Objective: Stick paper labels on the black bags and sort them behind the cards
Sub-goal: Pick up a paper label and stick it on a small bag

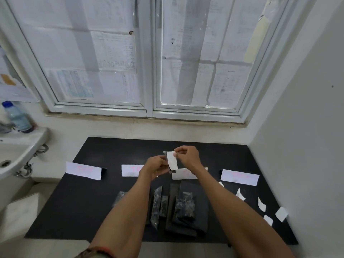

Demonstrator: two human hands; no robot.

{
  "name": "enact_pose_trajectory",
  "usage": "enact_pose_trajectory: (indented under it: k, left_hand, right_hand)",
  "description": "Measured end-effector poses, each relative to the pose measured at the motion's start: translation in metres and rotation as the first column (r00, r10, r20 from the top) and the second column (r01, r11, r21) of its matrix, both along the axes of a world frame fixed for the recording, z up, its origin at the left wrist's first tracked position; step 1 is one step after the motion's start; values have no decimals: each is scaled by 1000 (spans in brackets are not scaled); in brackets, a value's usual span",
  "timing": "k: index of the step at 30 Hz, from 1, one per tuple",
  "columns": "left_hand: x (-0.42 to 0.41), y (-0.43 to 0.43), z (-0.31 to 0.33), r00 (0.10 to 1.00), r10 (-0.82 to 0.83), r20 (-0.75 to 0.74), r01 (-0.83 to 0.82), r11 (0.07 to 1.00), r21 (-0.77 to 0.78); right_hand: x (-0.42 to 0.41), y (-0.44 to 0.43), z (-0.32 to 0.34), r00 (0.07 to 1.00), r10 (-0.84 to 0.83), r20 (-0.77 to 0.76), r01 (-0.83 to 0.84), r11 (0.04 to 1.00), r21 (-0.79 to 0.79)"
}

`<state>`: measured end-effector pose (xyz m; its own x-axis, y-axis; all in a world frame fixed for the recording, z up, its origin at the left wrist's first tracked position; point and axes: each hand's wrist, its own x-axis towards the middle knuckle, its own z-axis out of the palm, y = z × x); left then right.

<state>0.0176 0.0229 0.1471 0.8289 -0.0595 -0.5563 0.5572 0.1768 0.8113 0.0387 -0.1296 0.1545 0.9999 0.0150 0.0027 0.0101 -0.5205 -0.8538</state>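
Note:
My left hand (155,167) holds a small black bag (168,155) upright above the black mat (93,211). A white paper label (171,161) lies against the bag's front, and my right hand (187,156) pinches the label's top edge. Several more black bags (183,205) lie in a loose pile on the mat below my forearms. Folded white cards with pink writing stand in a row across the mat: far left (83,170), mid left (130,170), mid right (183,175), partly hidden by my arms, and far right (239,176).
Several loose white paper labels (281,214) lie along the mat's right side near the wall. A white sink (20,151) with a plastic bottle (17,117) on its rim is at the left. A paper-covered window rises behind the mat.

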Motion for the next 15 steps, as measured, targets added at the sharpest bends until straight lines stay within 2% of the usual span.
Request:
enact_pose_trajectory:
  k: [6,15]
  left_hand:
    - [-3,3,1,1000,9,16,-9,998,-60]
    - [-5,-5,5,999,-37,38,40,995,-93]
  right_hand:
    - [-2,1,2,1000,2,21,0,998,-67]
    - [-5,-4,2,999,-21,49,25,996,-87]
